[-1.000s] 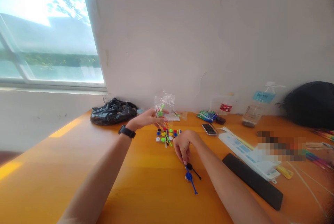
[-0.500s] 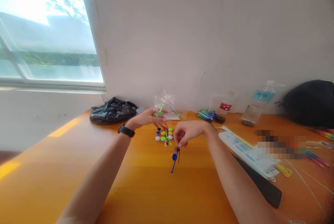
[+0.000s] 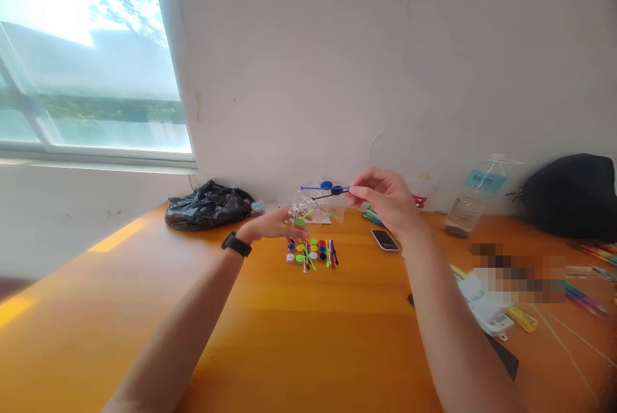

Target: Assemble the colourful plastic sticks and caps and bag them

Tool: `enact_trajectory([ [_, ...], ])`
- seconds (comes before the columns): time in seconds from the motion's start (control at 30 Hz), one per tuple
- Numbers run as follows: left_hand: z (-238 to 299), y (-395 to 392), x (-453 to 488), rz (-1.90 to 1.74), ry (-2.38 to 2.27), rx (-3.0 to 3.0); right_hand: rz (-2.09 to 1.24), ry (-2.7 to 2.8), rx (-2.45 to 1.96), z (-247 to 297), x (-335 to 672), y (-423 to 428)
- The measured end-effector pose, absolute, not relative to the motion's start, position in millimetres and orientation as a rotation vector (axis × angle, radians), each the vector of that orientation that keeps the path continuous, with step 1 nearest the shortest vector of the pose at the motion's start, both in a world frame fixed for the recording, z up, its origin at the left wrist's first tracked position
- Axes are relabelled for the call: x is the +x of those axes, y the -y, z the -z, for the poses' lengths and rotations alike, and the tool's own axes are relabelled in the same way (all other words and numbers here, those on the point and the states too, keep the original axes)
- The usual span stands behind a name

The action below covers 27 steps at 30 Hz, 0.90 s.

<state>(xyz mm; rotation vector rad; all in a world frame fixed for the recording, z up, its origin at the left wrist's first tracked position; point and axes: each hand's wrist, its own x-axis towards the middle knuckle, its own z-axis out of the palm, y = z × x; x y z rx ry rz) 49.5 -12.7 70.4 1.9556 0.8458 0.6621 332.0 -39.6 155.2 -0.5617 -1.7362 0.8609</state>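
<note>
My right hand (image 3: 385,198) is raised above the orange table (image 3: 289,336) and pinches two thin plastic sticks with round heads, one blue (image 3: 321,186) and one black (image 3: 332,192), held level and pointing left. My left hand (image 3: 274,223), a black watch on its wrist, holds a small clear plastic bag (image 3: 308,206) with green pieces inside, just above the table. Below the hands lies a cluster of small coloured caps and sticks (image 3: 312,252).
A crumpled black bag (image 3: 207,204) lies at the back left by the wall. A phone (image 3: 385,239), green packets, a water bottle (image 3: 475,198), a white power strip (image 3: 484,307), a dark pad and pens lie on the right. A black bag (image 3: 573,198) sits far right.
My right hand picked the blue and black sticks off the table near me and lifted them up and away, level with the clear bag. My left hand stayed holding the bag.
</note>
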Motion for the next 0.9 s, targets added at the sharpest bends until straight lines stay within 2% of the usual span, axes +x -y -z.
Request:
enact_trajectory([
  [0.3,-77,16,49,-0.624,-0.828,1.970,-0.590,1.875,-0.774,-156,332,44],
  [0.5,-74,13,50,-0.725,-0.894,2.057,-0.394,2.016,-0.816,-157,321,56],
  [0.9,-83,26,61,-0.699,-0.765,2.186,-0.205,2.243,-0.910,-154,307,62],
])
